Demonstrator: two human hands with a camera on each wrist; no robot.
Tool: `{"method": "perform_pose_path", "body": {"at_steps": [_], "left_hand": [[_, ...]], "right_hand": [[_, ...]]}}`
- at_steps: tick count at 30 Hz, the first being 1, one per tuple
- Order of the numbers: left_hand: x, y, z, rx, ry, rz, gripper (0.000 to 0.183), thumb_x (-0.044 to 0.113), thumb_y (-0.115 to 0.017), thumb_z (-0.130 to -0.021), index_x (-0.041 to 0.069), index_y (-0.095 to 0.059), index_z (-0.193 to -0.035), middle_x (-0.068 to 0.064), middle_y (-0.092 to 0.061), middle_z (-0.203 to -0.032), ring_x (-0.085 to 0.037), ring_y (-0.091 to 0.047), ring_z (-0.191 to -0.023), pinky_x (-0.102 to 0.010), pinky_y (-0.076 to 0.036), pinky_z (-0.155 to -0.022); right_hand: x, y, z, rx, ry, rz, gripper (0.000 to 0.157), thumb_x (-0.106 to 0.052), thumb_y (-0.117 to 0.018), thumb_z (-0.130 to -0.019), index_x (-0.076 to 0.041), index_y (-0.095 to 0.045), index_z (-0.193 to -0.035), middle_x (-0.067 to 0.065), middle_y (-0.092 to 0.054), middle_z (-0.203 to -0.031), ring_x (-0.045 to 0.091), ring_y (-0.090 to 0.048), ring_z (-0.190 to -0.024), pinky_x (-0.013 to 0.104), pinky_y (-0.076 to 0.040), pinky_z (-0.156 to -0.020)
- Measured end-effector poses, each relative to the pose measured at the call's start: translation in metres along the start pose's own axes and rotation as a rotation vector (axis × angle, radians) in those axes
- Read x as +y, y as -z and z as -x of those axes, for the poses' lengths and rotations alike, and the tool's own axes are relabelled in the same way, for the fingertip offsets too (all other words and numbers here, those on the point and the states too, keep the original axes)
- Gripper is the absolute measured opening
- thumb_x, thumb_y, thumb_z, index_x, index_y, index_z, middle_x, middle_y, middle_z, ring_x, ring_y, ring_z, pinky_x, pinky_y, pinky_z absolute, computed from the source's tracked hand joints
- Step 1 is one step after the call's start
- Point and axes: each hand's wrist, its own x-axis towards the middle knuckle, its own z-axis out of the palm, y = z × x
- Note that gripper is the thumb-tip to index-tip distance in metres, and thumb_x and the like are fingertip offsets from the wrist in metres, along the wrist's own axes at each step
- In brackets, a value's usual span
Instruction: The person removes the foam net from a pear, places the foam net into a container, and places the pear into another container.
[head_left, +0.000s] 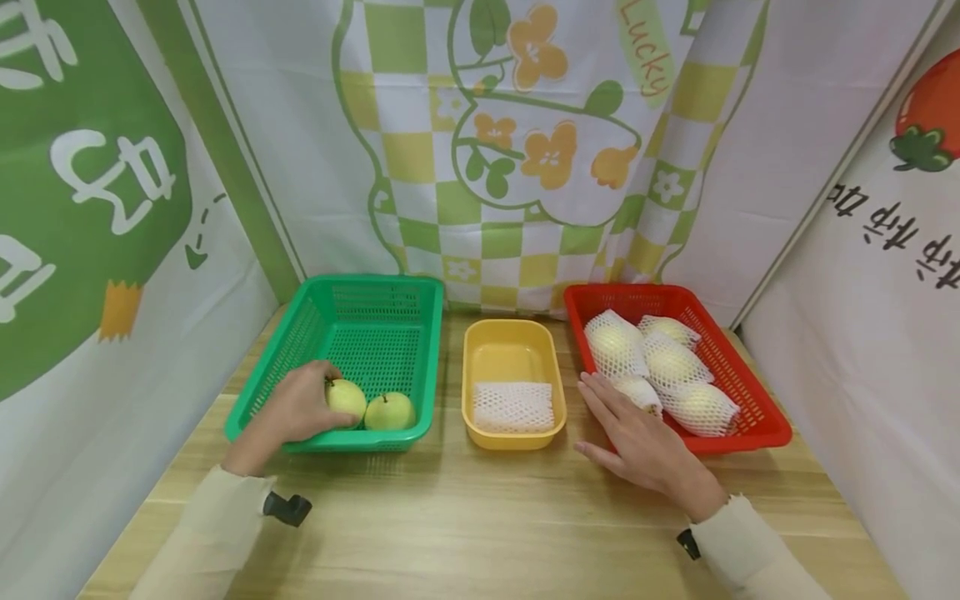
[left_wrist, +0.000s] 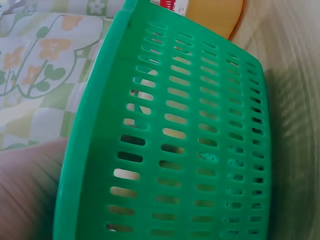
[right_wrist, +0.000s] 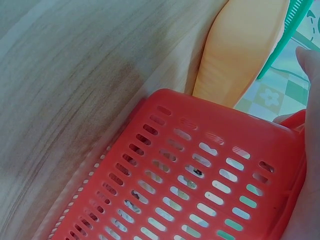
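Observation:
My left hand [head_left: 300, 404] reaches over the near rim of the green basket [head_left: 437, 350] and grips a yellow-green pear [head_left: 347, 400], fingers behind it and thumb in front. A second bare pear [head_left: 390, 412] sits beside it, stem up. In the left wrist view the basket's slotted wall [left_wrist: 190, 130] hides most of the hand. My right hand [head_left: 637, 437] lies with straight fingers over the near left corner of the red basket [head_left: 765, 425], by a pear in a white foam net [head_left: 637, 392]. Several other netted pears [head_left: 672, 364] lie in that basket.
Between the baskets stands a yellow tub [head_left: 514, 442] with white foam net sleeves [head_left: 513, 407] lying in its near half. All three containers sit on a wood-grain table [head_left: 480, 517]. A printed cloth [head_left: 517, 242] hangs behind, and white walls with prints close both sides.

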Motion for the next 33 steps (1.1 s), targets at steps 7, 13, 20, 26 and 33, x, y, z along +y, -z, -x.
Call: {"method": "perform_pose_path", "body": {"at_steps": [7,13,20,26,33], "left_hand": [[0.0,0.003,-0.006,-0.146,-0.007,-0.016,0.065,0.021,-0.099,-0.07,-0.012,-0.061,-0.112,-0.025,-0.065,-0.104,-0.03,-0.062,-0.088,-0.041,-0.058,-0.068],[0.0,0.004,-0.01,-0.232,-0.028,-0.046,0.058,0.017,-0.098,-0.073,-0.011,-0.062,-0.109,-0.022,-0.067,-0.103,-0.027,-0.061,-0.087,-0.038,-0.057,-0.07],[-0.002,0.009,-0.012,-0.285,-0.04,-0.046,0.052,0.024,-0.095,-0.078,-0.005,-0.06,-0.103,-0.014,-0.063,-0.096,-0.021,-0.052,-0.081,-0.031,-0.048,-0.068],[0.002,0.021,-0.005,-0.294,-0.039,0.026,0.065,0.034,-0.087,-0.087,-0.013,-0.061,-0.124,-0.029,-0.068,-0.12,-0.042,-0.067,-0.106,-0.05,-0.06,-0.087],[0.029,0.038,0.003,-0.137,-0.121,0.024,0.07,0.033,-0.077,-0.097,-0.014,-0.053,-0.142,-0.034,-0.06,-0.142,-0.052,-0.057,-0.133,-0.063,-0.053,-0.106]], "right_hand": [[0.0,-0.001,0.0,-0.006,-0.003,-0.003,0.088,-0.055,-0.063,-0.101,-0.006,-0.03,-0.166,0.011,-0.03,-0.175,0.032,-0.034,-0.159,0.05,-0.043,-0.123],[0.0,-0.001,0.0,-0.009,-0.009,-0.004,0.088,-0.056,-0.062,-0.101,-0.007,-0.03,-0.167,0.01,-0.03,-0.175,0.031,-0.034,-0.16,0.05,-0.044,-0.122],[0.0,-0.001,0.0,-0.031,-0.031,-0.029,0.088,-0.056,-0.062,-0.101,-0.01,-0.028,-0.168,0.008,-0.027,-0.176,0.03,-0.031,-0.161,0.053,-0.044,-0.122],[-0.001,0.0,-0.001,-0.04,-0.038,-0.034,0.089,-0.057,-0.062,-0.101,-0.011,-0.027,-0.168,0.007,-0.026,-0.176,0.03,-0.031,-0.161,0.053,-0.043,-0.122],[0.0,-0.001,0.0,-0.024,-0.028,-0.027,0.088,-0.055,-0.063,-0.101,-0.007,-0.03,-0.167,0.009,-0.028,-0.176,0.031,-0.032,-0.161,0.051,-0.042,-0.124]]}}
